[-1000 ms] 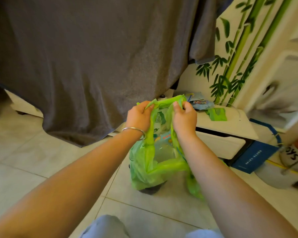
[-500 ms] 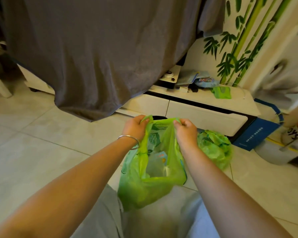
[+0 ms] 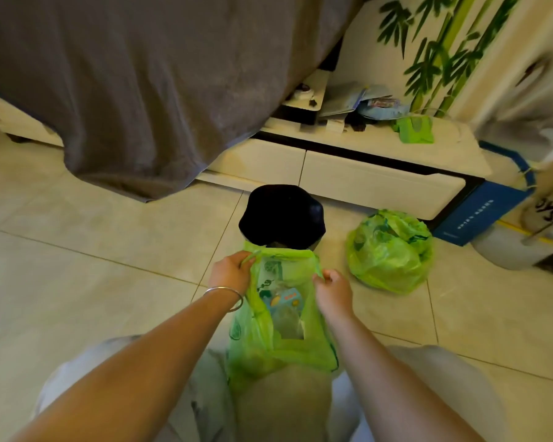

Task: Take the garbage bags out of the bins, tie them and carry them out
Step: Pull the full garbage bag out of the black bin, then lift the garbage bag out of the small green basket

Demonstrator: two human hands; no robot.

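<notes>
A translucent green garbage bag (image 3: 268,342) with wrappers and packets inside hangs between my knees, its mouth stretched open. My left hand (image 3: 230,275), with a metal bangle on the wrist, pinches the bag's left rim. My right hand (image 3: 332,290) pinches the right rim. Just beyond the bag stands a small black bin (image 3: 281,215) on the tiled floor, dark inside with no liner visible. A second green garbage bag (image 3: 390,250), full and bunched up, lies on the floor to the right of the bin.
A grey cloth (image 3: 147,84) hangs over the furniture at the back left. A low white drawer unit (image 3: 364,183) runs behind the bin, with papers and a folded green bag (image 3: 415,130) on top. A blue box (image 3: 479,215) and a white container (image 3: 517,247) sit at the right.
The bag has come down and toward me, from chest height in front of the drawers to between my knees. The black bin and the second bag have come into view.
</notes>
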